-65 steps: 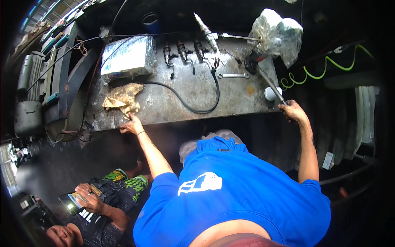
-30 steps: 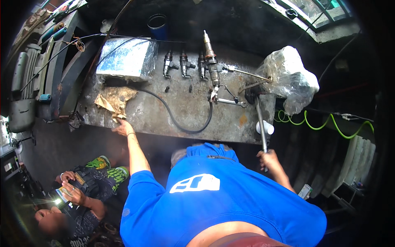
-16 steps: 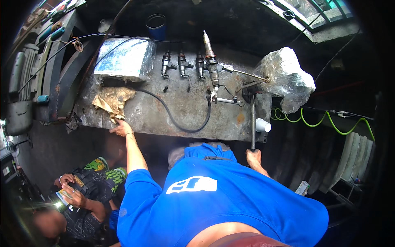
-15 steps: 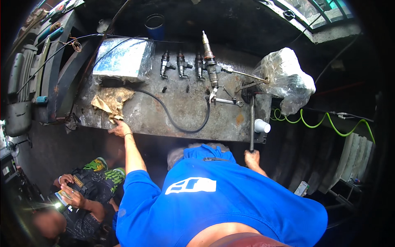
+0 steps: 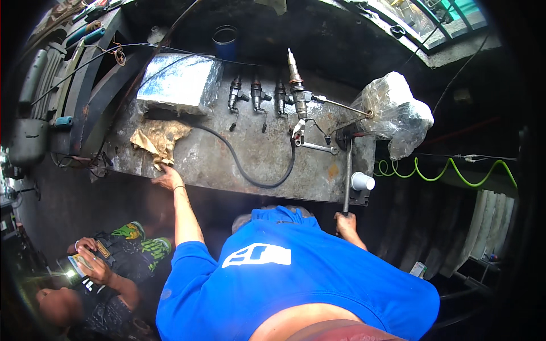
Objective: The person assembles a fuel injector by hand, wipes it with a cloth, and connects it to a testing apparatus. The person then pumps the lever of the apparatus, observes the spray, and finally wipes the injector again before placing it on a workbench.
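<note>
At the bench's front edge, my left hand (image 5: 169, 179) has its fingers closed on the tapered near end of a crumpled tan cloth (image 5: 158, 138). My right hand (image 5: 346, 223), in a fist, grips the near end of a long grey metal bar (image 5: 347, 179). That bar runs back to a dark clamp-like fitting (image 5: 344, 136) at the bench's right end. Left of the fitting stands a large fuel injector (image 5: 297, 88), joined to a thin metal rod (image 5: 344, 106). A combination wrench (image 5: 318, 147) lies at its foot.
Three smaller injectors (image 5: 257, 94) line the metal bench (image 5: 227, 182) behind a black hose (image 5: 242, 173). A plastic-wrapped box (image 5: 179, 82) sits at left, a plastic-covered bulk (image 5: 398, 116) at right. White cups (image 5: 362, 181) lie near the right edge; a green coiled hose (image 5: 455, 165) hangs beyond. A person (image 5: 102, 273) is at lower left.
The view has shifted slightly, so the bench's left part appears farther right. My right hand stays on the bar and my left hand at the cloth. The other person's hands have shifted a little.
</note>
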Tool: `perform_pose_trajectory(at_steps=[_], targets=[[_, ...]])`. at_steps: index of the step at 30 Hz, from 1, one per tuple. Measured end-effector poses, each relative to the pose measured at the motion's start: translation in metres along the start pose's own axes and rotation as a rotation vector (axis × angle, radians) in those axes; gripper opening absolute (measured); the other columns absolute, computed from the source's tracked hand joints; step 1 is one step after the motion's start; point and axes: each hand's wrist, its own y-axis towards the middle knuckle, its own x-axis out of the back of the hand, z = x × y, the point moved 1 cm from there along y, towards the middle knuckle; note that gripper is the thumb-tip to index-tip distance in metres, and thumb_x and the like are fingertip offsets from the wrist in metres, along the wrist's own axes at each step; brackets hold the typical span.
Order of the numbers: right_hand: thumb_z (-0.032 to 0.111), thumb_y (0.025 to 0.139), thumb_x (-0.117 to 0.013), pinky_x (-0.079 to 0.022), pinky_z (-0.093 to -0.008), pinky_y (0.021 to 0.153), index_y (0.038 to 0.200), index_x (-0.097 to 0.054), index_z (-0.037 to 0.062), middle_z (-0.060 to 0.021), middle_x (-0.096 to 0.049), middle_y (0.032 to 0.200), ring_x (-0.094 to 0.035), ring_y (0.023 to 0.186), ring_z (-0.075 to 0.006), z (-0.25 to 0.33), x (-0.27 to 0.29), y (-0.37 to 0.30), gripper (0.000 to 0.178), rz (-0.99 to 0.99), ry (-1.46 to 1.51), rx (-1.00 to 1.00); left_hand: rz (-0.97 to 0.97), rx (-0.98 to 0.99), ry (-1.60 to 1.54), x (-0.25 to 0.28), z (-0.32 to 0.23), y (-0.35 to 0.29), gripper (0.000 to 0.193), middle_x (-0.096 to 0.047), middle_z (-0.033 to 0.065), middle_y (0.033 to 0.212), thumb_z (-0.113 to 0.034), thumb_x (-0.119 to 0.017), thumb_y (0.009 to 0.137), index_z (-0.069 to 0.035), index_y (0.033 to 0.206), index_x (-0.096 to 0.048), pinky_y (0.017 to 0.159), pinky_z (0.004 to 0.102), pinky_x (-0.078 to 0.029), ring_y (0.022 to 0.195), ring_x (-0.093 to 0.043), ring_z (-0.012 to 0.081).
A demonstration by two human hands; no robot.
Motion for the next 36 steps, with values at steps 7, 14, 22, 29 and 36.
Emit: perform_pose_trajectory(at_steps=[7, 14, 22, 29, 36], targets=[[0.021, 0.084, -0.065, -0.042, -0.0295, 0.040, 0.084, -0.061, 0.0028, 0.0001, -0.050, 0.062, -0.047, 0.046, -0.0096, 0.104, 0.106, -0.040, 0.018, 0.201, -0.141, -0.096, -0.047, -0.029, -0.037, 0.005, -0.007, -0.013, 0.098, -0.048, 0.0413, 0.129, -0.054, -0.065, 0.088, 0.015, 0.141, -0.020, 0.099, 0.0512, -0.045, 0.118, -0.054, 0.0496], [0.020, 0.082, -0.063, -0.045, -0.0355, 0.037, 0.060, -0.058, 0.0000, -0.0070, -0.052, 0.048, -0.053, 0.038, -0.0197, 0.024, 0.001, -0.025, 0.030, -0.085, -0.119, 0.001, -0.080, -0.044, -0.026, 0.008, -0.001, -0.014, 0.097, -0.055, 0.0415, 0.119, -0.056, -0.064, 0.088, 0.014, 0.140, -0.021, 0.095, 0.0531, -0.048, 0.111, -0.058, 0.0515], [0.020, 0.081, -0.066, -0.044, -0.0450, 0.053, 0.065, -0.055, -0.0037, -0.0125, -0.056, 0.056, -0.056, 0.053, -0.0217, -0.048, -0.046, 0.031, 0.031, -0.228, -0.177, 0.148, -0.054, 0.002, 0.129, 0.007, 0.003, -0.005, 0.090, -0.062, 0.0411, 0.099, -0.058, -0.061, 0.089, 0.011, 0.134, -0.026, 0.080, 0.0577, -0.052, 0.094, -0.063, 0.0551], [0.020, 0.080, -0.066, -0.047, -0.0420, 0.051, 0.073, -0.062, -0.0043, -0.0136, -0.059, 0.058, -0.059, 0.050, -0.0237, -0.039, -0.039, 0.029, 0.026, -0.277, -0.156, 0.206, -0.005, 0.030, 0.074, 0.001, -0.003, -0.015, 0.094, -0.058, 0.0417, 0.112, -0.061, -0.059, 0.089, 0.012, 0.137, -0.026, 0.089, 0.0562, -0.049, 0.105, -0.059, 0.0541], [0.023, 0.082, -0.071, -0.046, -0.0324, 0.038, 0.075, -0.057, 0.0001, -0.0060, -0.054, 0.056, -0.054, 0.043, -0.0162, 0.064, 0.065, -0.030, 0.028, 0.082, -0.201, 0.035, -0.091, -0.003, 0.091, -0.003, 0.013, 0.005, 0.094, -0.058, 0.0400, 0.114, -0.058, -0.063, 0.088, 0.012, 0.137, -0.024, 0.089, 0.0556, -0.050, 0.105, -0.060, 0.0532]])
